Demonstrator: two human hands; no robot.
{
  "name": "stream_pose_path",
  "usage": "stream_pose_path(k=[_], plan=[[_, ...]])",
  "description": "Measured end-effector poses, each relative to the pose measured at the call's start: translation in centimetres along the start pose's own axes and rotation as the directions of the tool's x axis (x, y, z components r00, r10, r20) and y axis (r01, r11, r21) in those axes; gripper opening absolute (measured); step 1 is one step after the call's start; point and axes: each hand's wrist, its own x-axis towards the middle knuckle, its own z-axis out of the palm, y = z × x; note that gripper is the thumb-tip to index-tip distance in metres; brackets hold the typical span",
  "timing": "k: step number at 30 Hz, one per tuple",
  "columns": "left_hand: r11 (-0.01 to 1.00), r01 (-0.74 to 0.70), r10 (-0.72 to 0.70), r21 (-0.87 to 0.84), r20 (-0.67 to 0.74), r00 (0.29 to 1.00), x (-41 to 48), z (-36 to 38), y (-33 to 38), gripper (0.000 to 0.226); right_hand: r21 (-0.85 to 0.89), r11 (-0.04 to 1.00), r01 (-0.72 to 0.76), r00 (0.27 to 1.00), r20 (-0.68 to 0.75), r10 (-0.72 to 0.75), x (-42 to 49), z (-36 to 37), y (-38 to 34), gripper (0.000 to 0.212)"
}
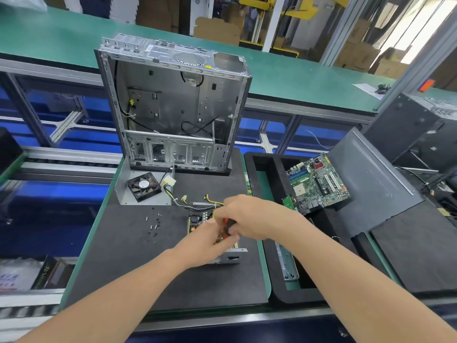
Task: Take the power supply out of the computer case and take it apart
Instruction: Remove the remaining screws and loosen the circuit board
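lying flat: power supply (226,258), cabled end toward case (173,102)

One computer case (173,102), one opened power supply (197,220), one fan (143,186), one circuit board (319,184), one red-handled tool (228,225), two hands, a left hand (205,246) and a right hand (247,216), about ten small loose screws (154,227), one black tray (278,177), one dark side panel (371,181).

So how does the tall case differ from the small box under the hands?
The computer case stands upright and is far larger; the power supply lies flat. The case holds only a few cables; the power supply is packed with parts. The case is untouched; the left hand and right hand, gripping a red-handled tool, work at the power supply. Both are open grey metal.
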Motion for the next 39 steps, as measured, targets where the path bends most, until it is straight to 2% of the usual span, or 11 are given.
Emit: stream_pose_path(k=[4,7,9,12,14,19,23,26,29,35,39], plan=[[0.999,-0.014,0.013,0.029,0.005,1.0,0.0,-0.1,-0.1,0.023,-0.163,0.984,0.074,0.997,0.039,-0.068,0.2,-0.1,-0.2,0.03],[0.999,-0.003,0.002,0.04,0.017,1.0,0.0,0.0,-0.4,0.019,-0.029,0.998,0.057,0.998,-0.019,-0.058,-0.2,0.4,0.3,0.021],[0.999,0.026,-0.027,0.039,0.014,1.0,0.1,0.1,-0.6,0.023,0.019,0.998,-0.064,0.987,-0.148,0.066,-0.4,1.1,0.2,0.019],[1.0,0.015,-0.015,-0.008,0.032,0.999,0.2,0.0,-0.2,0.022,-0.117,0.931,-0.347,0.901,-0.319,0.295,0.2,2.7,-0.7,0.049],[0.999,0.018,-0.017,-0.032,0.038,0.999,0.2,-0.1,0.0,0.019,-0.082,0.922,-0.379,0.872,-0.363,0.327,0.9,3.5,-1.1,0.052],[0.911,0.178,-0.17,-0.371,0.054,0.984,0.3,-1.3,-0.6,0.014,0.103,0.989,-0.11,0.942,-0.307,0.137,1.2,3.3,0.5,0.018],[0.814,0.242,-0.168,-0.529,0.185,0.968,1.1,-3.1,-1.0,0.029,0.307,0.949,0.077,0.966,-0.26,0.006,1.7,3.0,2.5,0.025],[0.779,0.303,-0.145,-0.549,0.312,0.939,1.8,-4.2,-1.7,0.02,0.503,0.859,0.098,0.967,-0.252,0.037,2.7,3.4,3.9,0.038],[0.798,0.332,-0.118,-0.503,0.411,0.904,2.8,-4.9,-2.5,0.014,0.653,0.745,0.133,0.962,-0.265,0.06,4.1,4.3,4.9,0.037],[0.756,0.406,-0.181,-0.513,0.432,0.883,4.4,-5.3,-4.7,0.027,0.829,0.506,0.238,0.97,-0.235,-0.071,6.6,5.6,6.6,0.041],[0.774,0.412,-0.233,-0.481,0.389,0.891,4.6,-5.0,-5.2,0.03,0.745,0.594,0.302,0.94,-0.336,-0.056,7.7,6.7,6.8,0.023]])
